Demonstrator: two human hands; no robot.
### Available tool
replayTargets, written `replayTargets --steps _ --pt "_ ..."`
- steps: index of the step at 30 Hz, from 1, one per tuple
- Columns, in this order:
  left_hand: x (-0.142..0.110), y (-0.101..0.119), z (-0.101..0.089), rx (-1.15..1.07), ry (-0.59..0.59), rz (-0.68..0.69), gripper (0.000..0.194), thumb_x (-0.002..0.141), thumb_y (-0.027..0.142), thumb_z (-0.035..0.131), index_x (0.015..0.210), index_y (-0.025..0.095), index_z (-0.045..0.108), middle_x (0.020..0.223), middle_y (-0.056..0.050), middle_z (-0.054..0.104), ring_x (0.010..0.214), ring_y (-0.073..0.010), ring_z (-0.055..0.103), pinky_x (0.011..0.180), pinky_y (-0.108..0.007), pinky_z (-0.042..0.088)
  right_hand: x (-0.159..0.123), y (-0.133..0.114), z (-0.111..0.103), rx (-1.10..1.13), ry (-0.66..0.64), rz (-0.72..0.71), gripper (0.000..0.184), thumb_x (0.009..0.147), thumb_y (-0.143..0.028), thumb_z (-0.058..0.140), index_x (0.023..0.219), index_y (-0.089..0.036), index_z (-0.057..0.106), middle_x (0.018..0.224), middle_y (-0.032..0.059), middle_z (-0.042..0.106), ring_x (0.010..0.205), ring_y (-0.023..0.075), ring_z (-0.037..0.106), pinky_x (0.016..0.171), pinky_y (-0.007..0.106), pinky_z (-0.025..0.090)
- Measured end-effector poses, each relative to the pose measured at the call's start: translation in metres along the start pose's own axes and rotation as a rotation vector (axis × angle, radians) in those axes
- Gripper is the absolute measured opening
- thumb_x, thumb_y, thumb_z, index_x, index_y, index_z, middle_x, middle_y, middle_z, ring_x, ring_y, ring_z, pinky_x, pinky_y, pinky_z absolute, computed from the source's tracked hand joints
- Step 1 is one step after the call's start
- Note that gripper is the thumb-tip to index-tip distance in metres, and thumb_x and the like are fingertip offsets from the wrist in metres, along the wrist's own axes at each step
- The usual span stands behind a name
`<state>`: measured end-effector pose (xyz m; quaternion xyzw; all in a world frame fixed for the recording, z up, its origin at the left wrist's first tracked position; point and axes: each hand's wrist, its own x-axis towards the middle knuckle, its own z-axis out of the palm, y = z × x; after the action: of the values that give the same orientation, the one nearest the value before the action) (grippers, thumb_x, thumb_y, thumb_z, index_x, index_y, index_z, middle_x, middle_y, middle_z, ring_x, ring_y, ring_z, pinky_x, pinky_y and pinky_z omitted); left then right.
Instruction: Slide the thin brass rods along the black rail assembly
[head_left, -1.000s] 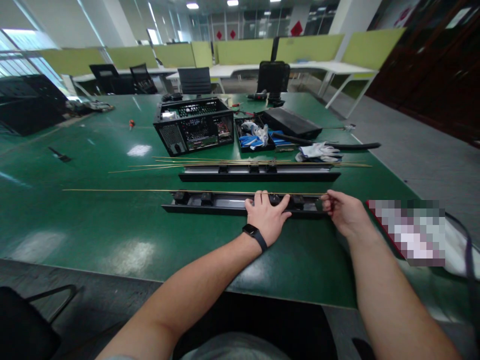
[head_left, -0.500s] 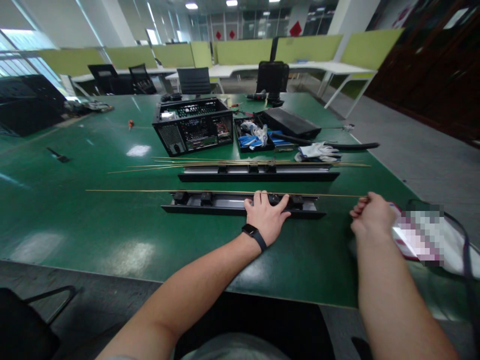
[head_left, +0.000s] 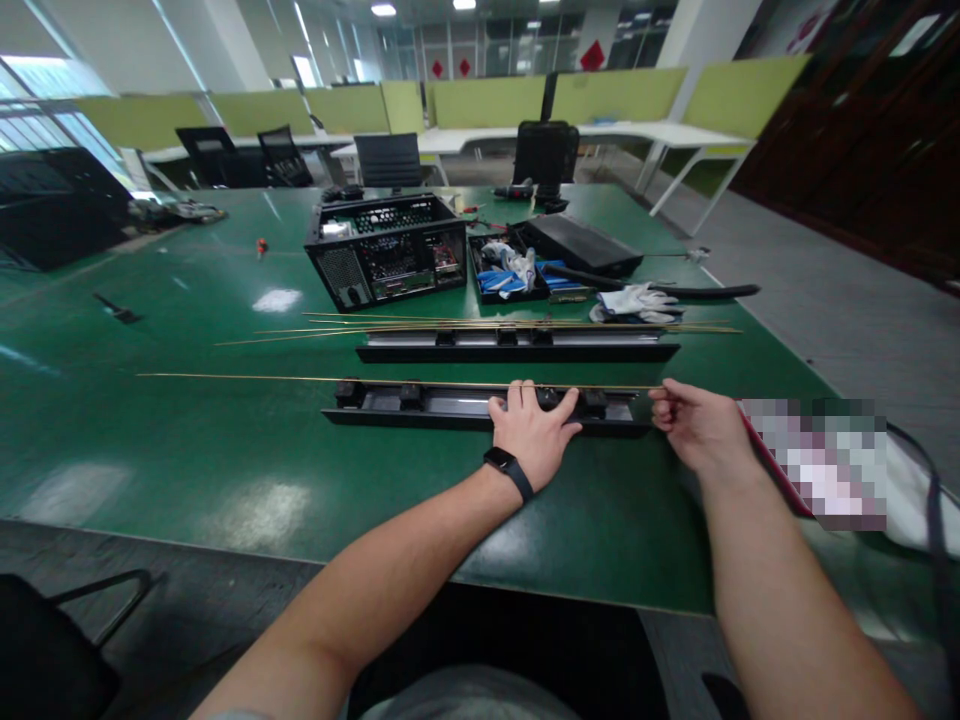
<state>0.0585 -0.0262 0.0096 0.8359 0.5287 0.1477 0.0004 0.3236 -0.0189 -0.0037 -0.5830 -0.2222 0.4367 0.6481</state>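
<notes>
A long black rail (head_left: 442,406) with several clips lies on the green table (head_left: 187,470) in front of me. My left hand (head_left: 534,428) rests on its right part, fingers spread flat, pressing it down. My right hand (head_left: 694,425) sits just past the rail's right end, fingers pinched on the end of a thin brass rod (head_left: 300,378). The rod runs along the rail's far edge and sticks out far to the left.
A second black rail (head_left: 517,348) lies behind, with a bundle of brass rods (head_left: 487,325) beyond it. Further back stand an open computer case (head_left: 386,250), a black parts tray (head_left: 508,268), a flat black box (head_left: 581,245) and white gloves (head_left: 636,302). Office chairs and desks fill the background.
My right hand pulled the rod out to the right, then pushed it back left along the rail. The rod's left end is now further left again. My left hand stayed put.
</notes>
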Motion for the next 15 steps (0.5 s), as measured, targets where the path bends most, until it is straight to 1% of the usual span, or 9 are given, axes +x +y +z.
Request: replayTargets --steps 3,5,7,10,13,15 --pt "0.000 0.000 0.000 0.003 0.006 0.002 0.053 0.113 0.065 0.054 0.164 0.054 0.059 0.165 -0.017 0.060 0.154 -0.0383 0.049 0.112 -0.061 0.046 -0.007 0.008 0.010 -0.121 -0.140 -0.006 0.036 0.072 -0.046 0.098 0.075 -0.020 0.073 0.063 0.0033 0.063 0.056 0.0124 0.054 0.049 0.023 0.045" --pt "0.000 0.000 0.000 0.003 0.009 0.004 0.052 0.113 0.065 0.054 0.164 0.053 0.059 0.165 -0.018 0.060 0.154 -0.0388 0.050 0.112 -0.062 0.046 -0.010 0.013 0.014 -0.172 -0.180 -0.059 0.044 0.067 -0.054 0.102 0.076 -0.019 0.077 0.065 0.0044 0.066 0.060 0.0142 0.058 0.054 0.025 0.049" --pt "0.000 0.000 0.000 0.003 0.011 0.007 0.052 0.113 0.064 0.055 0.164 0.053 0.060 0.166 -0.019 0.060 0.154 -0.0392 0.050 0.112 -0.062 0.047 -0.010 0.015 0.015 -0.186 -0.187 -0.084 0.048 0.064 -0.058 0.103 0.076 -0.020 0.078 0.066 0.0046 0.067 0.062 0.0151 0.059 0.055 0.026 0.050" --pt "0.000 0.001 0.000 0.003 0.004 0.004 0.053 0.113 0.064 0.056 0.164 0.053 0.059 0.166 -0.019 0.060 0.154 -0.0394 0.050 0.112 -0.062 0.047 -0.005 0.014 0.011 -0.152 -0.161 -0.073 0.046 0.066 -0.055 0.102 0.078 -0.020 0.076 0.064 0.0033 0.064 0.060 0.0147 0.059 0.053 0.025 0.047" --pt "0.000 0.000 -0.001 0.004 -0.006 0.001 0.053 0.113 0.064 0.055 0.165 0.054 0.058 0.165 -0.018 0.061 0.154 -0.0395 0.050 0.112 -0.063 0.047 -0.001 0.010 0.006 -0.115 -0.101 -0.017 0.037 0.072 -0.046 0.097 0.077 -0.020 0.072 0.060 0.0014 0.060 0.053 0.0116 0.053 0.047 0.022 0.039" --pt "0.000 0.000 0.000 0.006 -0.010 0.002 0.054 0.113 0.064 0.055 0.166 0.054 0.057 0.166 -0.018 0.060 0.155 -0.0392 0.049 0.112 -0.063 0.047 0.000 0.006 0.005 -0.078 -0.038 0.015 0.029 0.075 -0.038 0.091 0.076 -0.020 0.069 0.060 0.0004 0.059 0.050 0.0094 0.049 0.044 0.020 0.035"
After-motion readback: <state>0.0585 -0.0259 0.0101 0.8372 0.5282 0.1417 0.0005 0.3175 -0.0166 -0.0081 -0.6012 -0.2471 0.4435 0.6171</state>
